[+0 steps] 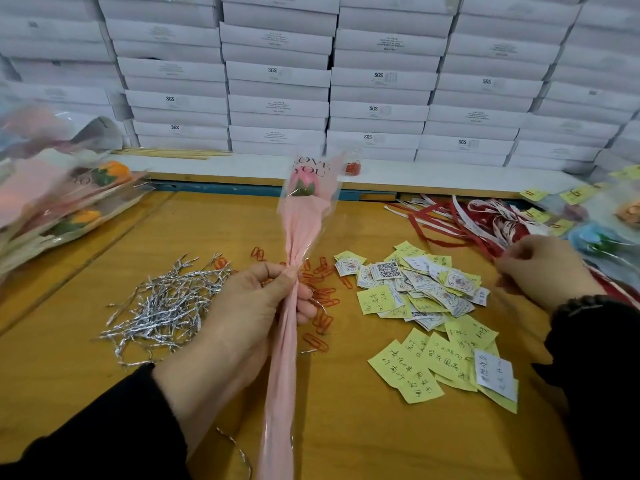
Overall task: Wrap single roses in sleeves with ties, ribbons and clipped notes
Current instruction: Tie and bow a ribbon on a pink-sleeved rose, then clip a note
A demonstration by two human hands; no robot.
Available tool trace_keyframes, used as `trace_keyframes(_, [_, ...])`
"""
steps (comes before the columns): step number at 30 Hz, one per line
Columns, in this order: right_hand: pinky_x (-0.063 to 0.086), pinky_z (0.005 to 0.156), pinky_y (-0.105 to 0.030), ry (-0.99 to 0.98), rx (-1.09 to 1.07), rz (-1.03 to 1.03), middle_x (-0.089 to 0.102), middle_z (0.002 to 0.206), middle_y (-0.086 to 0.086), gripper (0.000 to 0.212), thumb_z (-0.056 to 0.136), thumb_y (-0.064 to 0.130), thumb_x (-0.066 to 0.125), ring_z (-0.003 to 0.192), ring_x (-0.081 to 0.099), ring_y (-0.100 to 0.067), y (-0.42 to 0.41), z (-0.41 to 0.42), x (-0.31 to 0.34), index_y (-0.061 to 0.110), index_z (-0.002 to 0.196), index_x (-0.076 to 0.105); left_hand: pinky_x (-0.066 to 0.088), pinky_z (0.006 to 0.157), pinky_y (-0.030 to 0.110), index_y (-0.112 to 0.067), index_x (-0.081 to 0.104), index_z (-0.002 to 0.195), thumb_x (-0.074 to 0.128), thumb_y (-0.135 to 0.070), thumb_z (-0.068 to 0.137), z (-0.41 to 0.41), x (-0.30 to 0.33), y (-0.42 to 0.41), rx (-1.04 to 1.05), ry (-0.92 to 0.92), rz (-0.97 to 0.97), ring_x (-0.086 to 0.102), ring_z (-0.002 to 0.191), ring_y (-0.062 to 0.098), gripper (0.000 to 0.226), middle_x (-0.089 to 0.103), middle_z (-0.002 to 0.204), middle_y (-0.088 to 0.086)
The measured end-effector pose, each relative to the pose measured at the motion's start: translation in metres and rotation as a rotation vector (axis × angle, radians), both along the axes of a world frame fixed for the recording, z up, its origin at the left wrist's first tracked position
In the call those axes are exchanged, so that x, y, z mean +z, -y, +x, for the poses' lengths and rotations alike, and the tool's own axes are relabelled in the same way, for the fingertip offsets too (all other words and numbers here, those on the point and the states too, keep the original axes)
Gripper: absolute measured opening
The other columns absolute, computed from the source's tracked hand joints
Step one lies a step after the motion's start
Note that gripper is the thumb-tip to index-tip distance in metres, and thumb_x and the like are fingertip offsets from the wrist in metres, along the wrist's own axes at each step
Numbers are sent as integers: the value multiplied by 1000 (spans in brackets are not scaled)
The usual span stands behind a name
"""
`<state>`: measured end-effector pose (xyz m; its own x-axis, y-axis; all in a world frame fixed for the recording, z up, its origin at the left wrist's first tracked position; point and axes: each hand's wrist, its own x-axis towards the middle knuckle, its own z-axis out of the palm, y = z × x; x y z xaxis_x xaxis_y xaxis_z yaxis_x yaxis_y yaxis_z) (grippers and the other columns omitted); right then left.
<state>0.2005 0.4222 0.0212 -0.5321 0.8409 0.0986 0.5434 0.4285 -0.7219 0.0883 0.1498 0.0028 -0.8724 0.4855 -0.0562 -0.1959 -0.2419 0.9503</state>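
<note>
My left hand (252,306) grips a pink sleeve (298,230) at its gathered neck, holding it upright over the table. Inside the sleeve sits a pink rose (302,184) under the printed words LOVE YOU. My right hand (547,268) reaches to the pile of red and white ribbons (460,220) at the right, its fingers curled at the pile's edge; whether they pinch a ribbon I cannot tell. Silver twist ties (166,303) lie in a heap left of my left hand. Orange paper clips (322,292) are scattered behind the sleeve. Yellow and white notes (433,306) lie in a pile at centre right.
Wrapped roses (69,202) are stacked at the left edge, and more with clipped yellow notes (595,223) lie at the far right. White boxes (311,81) form a wall behind the wooden table (86,358). Thin wooden sticks (173,153) rest on the back ledge.
</note>
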Motion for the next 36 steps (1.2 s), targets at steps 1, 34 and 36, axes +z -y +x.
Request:
trace_keyframes(1, [50, 49, -26, -207, 6, -180, 62, 78, -15, 13, 90, 3, 54, 60, 62, -19, 3, -2, 4, 7, 77, 55, 47, 40, 17, 0, 55, 83, 49, -6, 92, 1, 1, 0, -1, -2, 3, 57, 39, 12, 12, 61, 53, 6])
trace_keyframes(34, [22, 32, -12, -338, 690, -916, 48, 48, 0, 22, 86, 15, 59, 36, 34, -3, 145, -45, -6, 6, 66, 58, 50, 42, 23, -5, 42, 95, 54, -6, 86, 12, -1, -4, -181, -45, 30, 61, 43, 19, 16, 66, 58, 15])
trace_keyframes(36, [20, 31, -12, -341, 642, -960, 46, 48, 0, 24, 86, 19, 60, 35, 33, -3, 145, -46, -8, 8, 65, 57, 50, 41, 23, -5, 43, 89, 58, -8, 81, 11, -1, -3, -200, -43, 21, 62, 43, 19, 17, 67, 60, 16])
